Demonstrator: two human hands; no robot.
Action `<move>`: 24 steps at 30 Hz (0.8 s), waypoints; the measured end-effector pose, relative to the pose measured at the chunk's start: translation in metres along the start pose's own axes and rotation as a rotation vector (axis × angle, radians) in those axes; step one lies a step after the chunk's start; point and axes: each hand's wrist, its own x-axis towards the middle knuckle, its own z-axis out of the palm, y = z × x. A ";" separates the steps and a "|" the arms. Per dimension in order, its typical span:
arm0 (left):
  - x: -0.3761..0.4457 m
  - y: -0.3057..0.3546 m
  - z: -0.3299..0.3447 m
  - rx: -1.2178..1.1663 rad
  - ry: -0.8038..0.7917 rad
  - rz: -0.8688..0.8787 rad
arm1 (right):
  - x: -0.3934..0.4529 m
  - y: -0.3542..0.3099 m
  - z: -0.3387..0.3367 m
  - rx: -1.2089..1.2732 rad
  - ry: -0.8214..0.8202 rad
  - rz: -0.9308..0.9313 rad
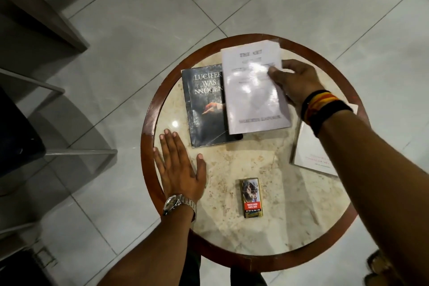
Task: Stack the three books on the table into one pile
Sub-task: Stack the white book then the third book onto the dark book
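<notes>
A dark book (204,109) titled "Lucifer Was Innocent" lies flat on the round table (255,169). A pale lilac book (253,93) is blurred and overlaps the dark book's right half. My right hand (294,83) grips the lilac book at its right edge, thumb on the cover. A white book (311,153) lies at the table's right side, partly hidden under my right forearm. My left hand (178,167) rests flat on the table's left edge, fingers spread, holding nothing.
A small cigarette pack (251,197) lies near the table's front middle. The table has a marble top with a brown wooden rim (148,123). A chair with a metal frame (58,123) stands on the tiled floor at the left. A sandalled foot (380,267) shows at bottom right.
</notes>
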 end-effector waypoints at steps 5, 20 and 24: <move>0.000 0.000 0.001 -0.003 -0.002 0.015 | -0.003 0.004 0.062 -0.006 -0.136 0.029; -0.001 0.003 -0.003 -0.005 -0.003 0.016 | -0.015 0.030 0.071 -0.139 0.146 -0.063; -0.001 0.004 -0.004 0.006 -0.015 0.014 | -0.042 0.057 0.022 -0.233 0.322 -0.106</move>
